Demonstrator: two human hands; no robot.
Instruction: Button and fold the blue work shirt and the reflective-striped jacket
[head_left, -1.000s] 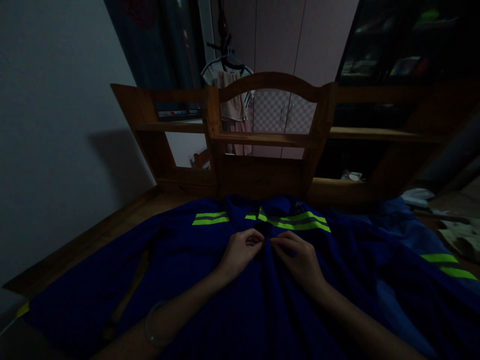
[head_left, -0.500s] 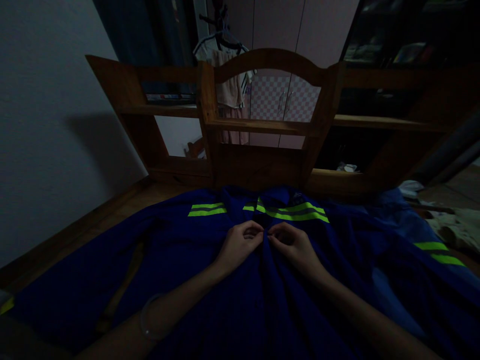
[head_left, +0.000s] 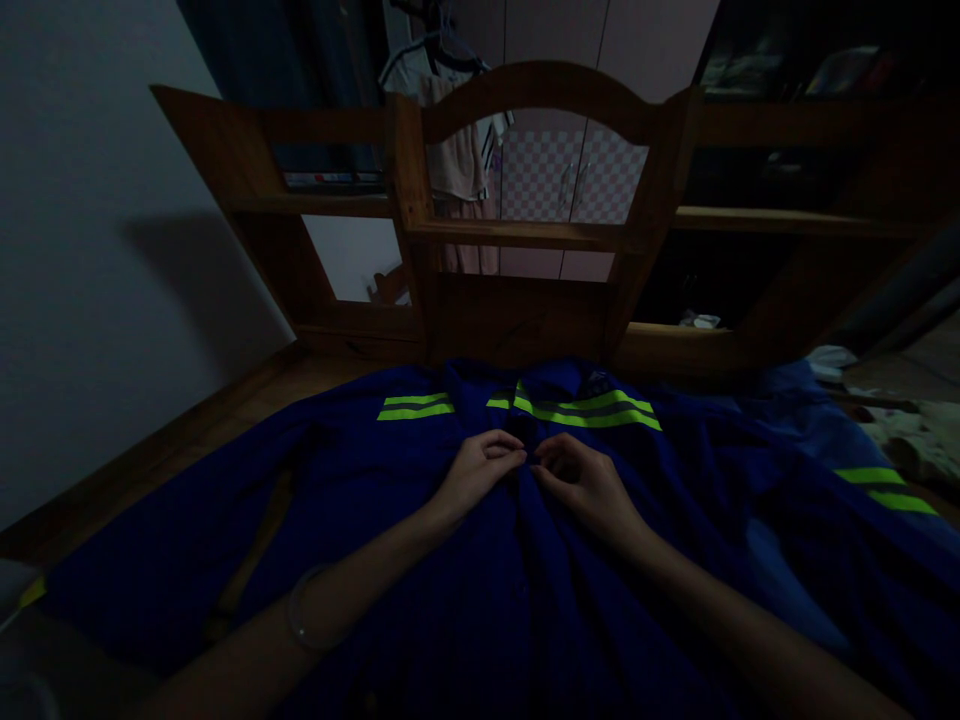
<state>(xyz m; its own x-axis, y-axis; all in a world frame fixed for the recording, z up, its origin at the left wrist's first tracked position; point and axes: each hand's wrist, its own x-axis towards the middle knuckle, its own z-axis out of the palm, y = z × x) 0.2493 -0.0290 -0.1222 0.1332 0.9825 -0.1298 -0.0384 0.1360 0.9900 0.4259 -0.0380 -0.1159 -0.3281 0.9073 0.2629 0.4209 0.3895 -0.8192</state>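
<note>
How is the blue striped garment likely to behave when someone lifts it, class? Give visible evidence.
The blue garment would probably droop, as creases run through it. Its sleeves might trail, since they stretch out sideways. It seems unlikely to roll, because it lies spread out.

No text can be read; the small mark (head_left: 598, 381) on the jacket (head_left: 487, 560) is too dark.

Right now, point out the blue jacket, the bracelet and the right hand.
Blue jacket (head_left: 484, 592): head view, lower front cloth.
Bracelet (head_left: 293, 608): head view, outer band.
Right hand (head_left: 591, 488): head view, middle of the hand.
</note>
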